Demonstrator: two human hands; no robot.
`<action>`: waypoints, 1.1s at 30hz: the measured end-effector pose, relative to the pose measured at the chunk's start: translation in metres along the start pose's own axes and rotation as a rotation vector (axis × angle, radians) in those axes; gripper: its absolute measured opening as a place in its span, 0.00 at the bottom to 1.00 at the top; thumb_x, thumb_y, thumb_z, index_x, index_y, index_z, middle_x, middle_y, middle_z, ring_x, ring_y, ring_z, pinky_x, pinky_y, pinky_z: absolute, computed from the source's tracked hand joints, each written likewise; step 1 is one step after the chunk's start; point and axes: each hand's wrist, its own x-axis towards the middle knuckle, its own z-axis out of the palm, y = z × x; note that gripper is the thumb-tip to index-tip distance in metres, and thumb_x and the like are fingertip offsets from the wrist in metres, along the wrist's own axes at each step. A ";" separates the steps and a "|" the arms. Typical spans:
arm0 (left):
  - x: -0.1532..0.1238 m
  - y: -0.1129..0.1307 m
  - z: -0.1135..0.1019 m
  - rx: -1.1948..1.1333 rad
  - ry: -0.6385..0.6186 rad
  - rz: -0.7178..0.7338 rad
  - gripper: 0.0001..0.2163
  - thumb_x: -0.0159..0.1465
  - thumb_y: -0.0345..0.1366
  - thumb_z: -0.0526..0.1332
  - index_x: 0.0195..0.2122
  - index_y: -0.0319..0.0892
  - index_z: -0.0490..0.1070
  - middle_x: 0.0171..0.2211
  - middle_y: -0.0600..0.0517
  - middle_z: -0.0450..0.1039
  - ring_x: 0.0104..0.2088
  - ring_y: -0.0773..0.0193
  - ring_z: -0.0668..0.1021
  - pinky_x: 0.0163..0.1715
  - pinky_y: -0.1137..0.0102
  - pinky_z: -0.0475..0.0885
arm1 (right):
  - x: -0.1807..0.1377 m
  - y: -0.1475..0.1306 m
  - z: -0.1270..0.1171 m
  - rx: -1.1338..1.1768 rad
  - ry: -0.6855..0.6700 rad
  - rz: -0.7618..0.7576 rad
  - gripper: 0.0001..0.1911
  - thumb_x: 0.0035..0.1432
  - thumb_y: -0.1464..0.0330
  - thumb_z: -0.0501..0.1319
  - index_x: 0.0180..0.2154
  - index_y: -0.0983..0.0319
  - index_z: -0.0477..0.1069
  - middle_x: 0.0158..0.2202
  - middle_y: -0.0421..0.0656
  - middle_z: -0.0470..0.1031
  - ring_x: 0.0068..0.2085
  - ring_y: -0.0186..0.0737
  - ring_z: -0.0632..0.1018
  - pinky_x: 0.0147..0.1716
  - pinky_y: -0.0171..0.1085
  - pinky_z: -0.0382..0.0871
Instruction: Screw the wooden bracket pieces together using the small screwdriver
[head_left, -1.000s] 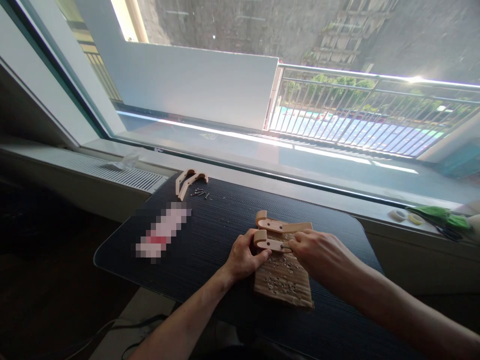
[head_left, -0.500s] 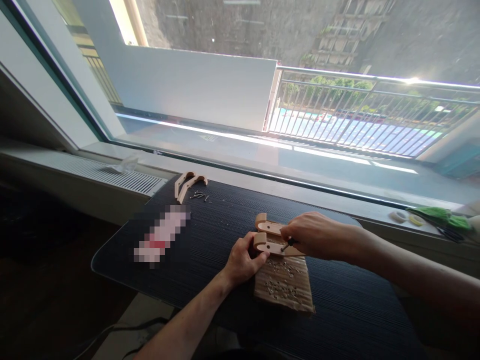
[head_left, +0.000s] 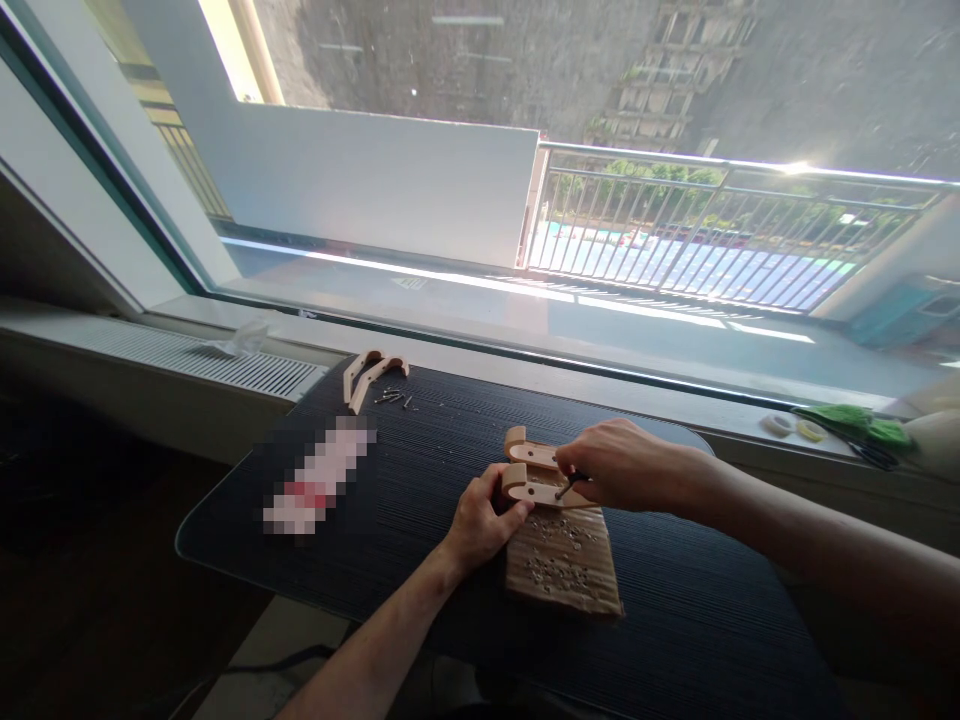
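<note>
No lettering or numbers can be read.

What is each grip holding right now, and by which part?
The right grip holds a screwdriver-like tool by its dark handle; the left grip holds the nearer wooden hook around its curved end.

Four hooked pale-wood brackets (head_left: 367, 381), two at the black table's (head_left: 435, 450) far-left corner, are accompanying one dark-handled screwdriver (head_left: 574, 480) and one brown slab (head_left: 566, 592).
</note>
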 end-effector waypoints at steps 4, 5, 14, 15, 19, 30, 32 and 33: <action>0.000 0.000 0.000 -0.073 -0.034 0.009 0.14 0.55 0.34 0.61 0.43 0.43 0.65 0.33 0.54 0.70 0.32 0.66 0.72 0.33 0.74 0.68 | 0.000 0.000 -0.009 -0.011 -0.017 0.005 0.15 0.48 0.73 0.57 0.39 0.60 0.73 0.31 0.45 0.77 0.33 0.43 0.76 0.26 0.35 0.57; 0.000 0.000 0.000 -0.072 -0.035 0.012 0.14 0.55 0.34 0.60 0.43 0.43 0.64 0.33 0.54 0.69 0.32 0.67 0.72 0.34 0.74 0.68 | 0.000 0.000 -0.010 -0.018 -0.021 -0.003 0.14 0.47 0.74 0.57 0.38 0.61 0.73 0.31 0.45 0.76 0.33 0.42 0.76 0.26 0.34 0.57; 0.001 0.000 0.000 -0.014 -0.027 0.019 0.11 0.56 0.34 0.59 0.41 0.43 0.65 0.31 0.55 0.68 0.31 0.67 0.71 0.33 0.75 0.67 | 0.005 0.004 0.003 0.048 0.057 -0.119 0.10 0.51 0.77 0.54 0.29 0.64 0.73 0.29 0.44 0.75 0.32 0.37 0.74 0.28 0.33 0.57; 0.001 0.000 0.000 -0.017 -0.029 0.020 0.11 0.56 0.34 0.59 0.41 0.42 0.65 0.31 0.55 0.68 0.31 0.67 0.71 0.33 0.75 0.67 | 0.005 0.004 0.004 0.058 0.055 -0.111 0.10 0.51 0.77 0.54 0.29 0.64 0.73 0.29 0.45 0.75 0.32 0.37 0.74 0.28 0.33 0.57; 0.001 -0.002 0.001 -0.009 -0.028 0.017 0.11 0.56 0.34 0.59 0.41 0.43 0.65 0.32 0.54 0.69 0.32 0.66 0.72 0.34 0.74 0.67 | 0.004 0.002 0.003 0.061 0.041 -0.058 0.08 0.50 0.75 0.54 0.29 0.65 0.72 0.29 0.45 0.76 0.31 0.38 0.75 0.27 0.33 0.57; 0.001 0.000 0.000 -0.006 -0.024 0.030 0.11 0.56 0.34 0.59 0.41 0.42 0.65 0.33 0.54 0.71 0.33 0.66 0.72 0.34 0.74 0.67 | -0.005 0.002 -0.011 0.030 0.012 -0.044 0.08 0.50 0.73 0.57 0.33 0.63 0.74 0.30 0.45 0.75 0.32 0.39 0.75 0.26 0.34 0.57; 0.001 -0.001 0.001 -0.003 -0.017 0.036 0.11 0.56 0.33 0.59 0.41 0.42 0.65 0.33 0.54 0.71 0.33 0.66 0.72 0.34 0.74 0.67 | -0.003 0.003 -0.010 0.035 -0.010 -0.073 0.10 0.53 0.74 0.55 0.31 0.63 0.75 0.29 0.45 0.75 0.30 0.38 0.74 0.27 0.34 0.57; 0.001 -0.002 0.001 -0.006 -0.016 0.038 0.11 0.56 0.33 0.59 0.41 0.43 0.65 0.33 0.54 0.71 0.33 0.66 0.72 0.34 0.74 0.67 | -0.002 0.003 -0.008 0.035 -0.011 -0.086 0.10 0.54 0.75 0.55 0.30 0.63 0.75 0.29 0.45 0.75 0.30 0.37 0.74 0.27 0.34 0.57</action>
